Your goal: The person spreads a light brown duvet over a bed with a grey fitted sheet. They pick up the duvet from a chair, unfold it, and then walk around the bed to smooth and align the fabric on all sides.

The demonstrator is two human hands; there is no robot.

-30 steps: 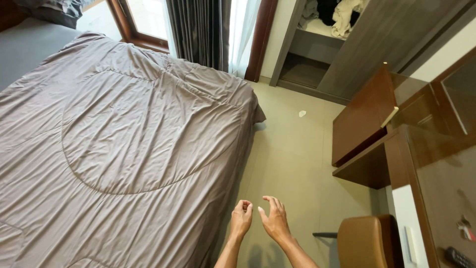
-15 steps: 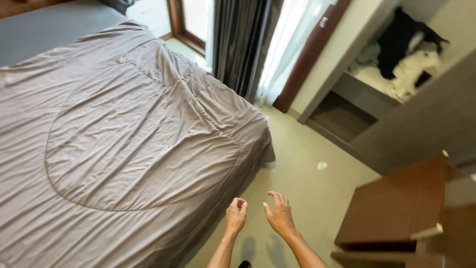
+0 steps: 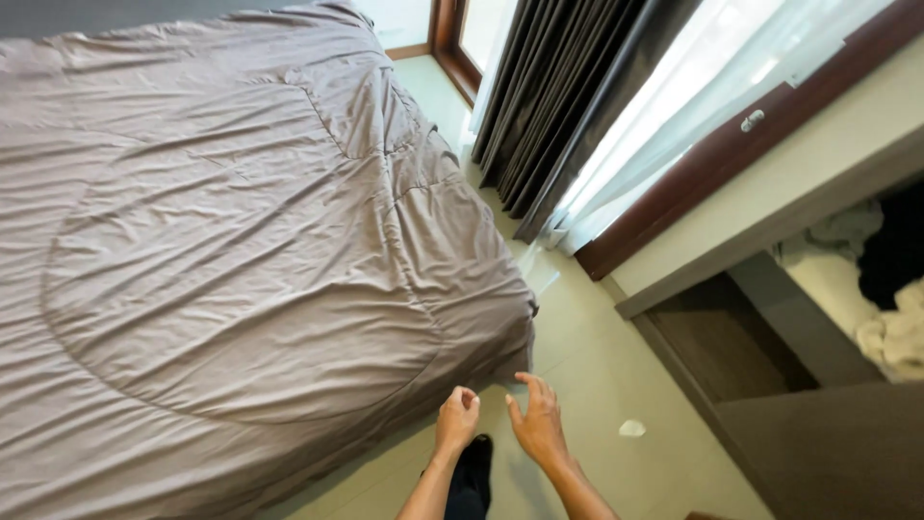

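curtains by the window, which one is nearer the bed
The dark grey curtain, hanging in heavy folds just past the corner of the bed. The sheer white curtain hangs beyond it, further right along the window.

Dark curtains (image 3: 568,87), white floor scrap (image 3: 631,428)

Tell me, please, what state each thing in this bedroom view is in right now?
Bedspread: spread over the bed, wrinkled, hanging at the corner.
Dark curtain: drawn aside, bunched.
Sheer curtain: covering the window.
Closet: open, clothes piled on its shelf.
Left hand: loosely curled, empty, near the bedspread corner.
Right hand: fingers spread, empty.
Scrap: lying on the floor.
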